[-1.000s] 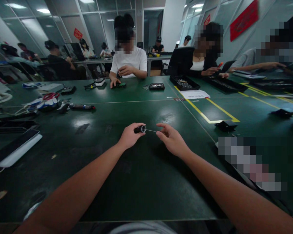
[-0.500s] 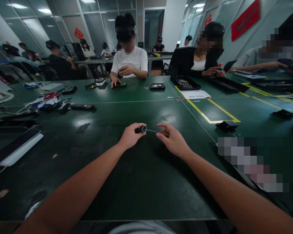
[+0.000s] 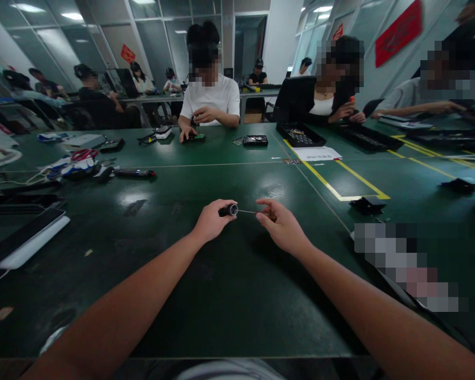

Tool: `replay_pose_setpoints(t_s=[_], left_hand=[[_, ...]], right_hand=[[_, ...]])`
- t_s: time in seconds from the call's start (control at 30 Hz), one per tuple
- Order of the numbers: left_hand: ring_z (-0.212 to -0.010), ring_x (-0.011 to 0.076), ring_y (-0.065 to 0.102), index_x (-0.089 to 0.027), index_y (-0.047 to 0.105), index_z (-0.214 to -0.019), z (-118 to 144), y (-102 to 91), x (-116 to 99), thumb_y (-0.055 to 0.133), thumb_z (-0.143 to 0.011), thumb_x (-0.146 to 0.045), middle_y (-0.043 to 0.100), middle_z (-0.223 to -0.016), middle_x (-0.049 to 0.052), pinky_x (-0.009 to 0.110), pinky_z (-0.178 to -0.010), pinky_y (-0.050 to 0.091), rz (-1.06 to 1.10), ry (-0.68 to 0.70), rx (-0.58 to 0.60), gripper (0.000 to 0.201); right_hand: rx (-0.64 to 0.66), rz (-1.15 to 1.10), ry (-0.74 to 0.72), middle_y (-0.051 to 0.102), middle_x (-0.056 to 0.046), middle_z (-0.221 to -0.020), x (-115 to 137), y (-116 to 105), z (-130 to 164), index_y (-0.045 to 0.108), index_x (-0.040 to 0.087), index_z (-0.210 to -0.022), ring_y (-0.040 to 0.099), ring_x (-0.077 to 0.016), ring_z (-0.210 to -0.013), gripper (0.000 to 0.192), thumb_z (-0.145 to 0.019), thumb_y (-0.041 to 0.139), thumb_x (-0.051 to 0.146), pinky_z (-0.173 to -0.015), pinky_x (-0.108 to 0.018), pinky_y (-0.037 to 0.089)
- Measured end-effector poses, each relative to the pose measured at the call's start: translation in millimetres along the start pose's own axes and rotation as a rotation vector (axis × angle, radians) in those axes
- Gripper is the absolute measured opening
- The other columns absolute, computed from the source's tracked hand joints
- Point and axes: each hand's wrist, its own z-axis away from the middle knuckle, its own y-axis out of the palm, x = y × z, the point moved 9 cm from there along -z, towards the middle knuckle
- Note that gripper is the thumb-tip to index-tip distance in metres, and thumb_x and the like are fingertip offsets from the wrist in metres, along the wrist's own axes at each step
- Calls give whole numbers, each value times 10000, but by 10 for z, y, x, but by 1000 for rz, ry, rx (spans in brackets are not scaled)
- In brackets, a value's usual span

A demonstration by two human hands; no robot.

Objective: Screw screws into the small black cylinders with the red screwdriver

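My left hand (image 3: 210, 221) is closed around a small black cylinder (image 3: 231, 209), whose ringed round end faces me and to the right. What exactly the cylinder is cannot be made out. From my right hand (image 3: 283, 227) a screwdriver (image 3: 247, 212) points left, its thin metal shaft reaching the cylinder's round end. Its reddish-brown handle is mostly hidden by my fingers and thumb. Whether the tip sits inside the cylinder or only touches it is too small to tell. Both hands are just above the green table (image 3: 229, 295).
A black power tool or pen-like tool (image 3: 134, 173) lies left, beside gloves and red-handled pliers (image 3: 84, 154). A white-sided device (image 3: 31, 240) lies nearer. Right are a black bracket (image 3: 367, 204) and yellow tape (image 3: 364, 182). Across the table a co-worker (image 3: 210, 100) handles a green board (image 3: 198, 137).
My right hand has shifted very slightly, its fingers and thumb a touch further right on the screwdriver. My left hand holds still. At the right, a co-worker's orange-tipped tool has tilted more upright.
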Motion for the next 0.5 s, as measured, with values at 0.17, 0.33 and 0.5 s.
replay_pose_setpoints(t_s=[0.17, 0.33, 0.5], left_hand=[[-1089, 221, 629, -264, 709, -1151, 4, 16, -15, 779, -790, -138, 708, -1141, 30, 407, -1006, 450, -9, 8, 15, 388], [-1102, 225, 627, -273, 706, -1168, 7, 19, -13, 768, -802, -148, 709, -1153, 32, 417, -1016, 453, -6, 14, 25, 391], [-1174, 241, 611, -286, 698, -1204, 10, 1, 14, 745, -829, -163, 705, -1221, 38, 458, -1073, 422, -20, 10, -5, 398]], right_hand=[[8, -98, 135, 502, 33, -647, -104, 5, 8, 627, 202, -1184, 535, -160, -557, 432, -965, 422, 513, -572, -333, 486], [-20, -34, 91, 576, 11, -733, -71, -24, 7, 601, 220, -1219, 574, -167, -622, 361, -935, 502, 419, -595, -329, 493], [-61, -156, 2, 631, -8, -856, -85, -34, -10, 589, 217, -1103, 608, -170, -750, 306, -874, 646, 412, -703, -337, 514]])
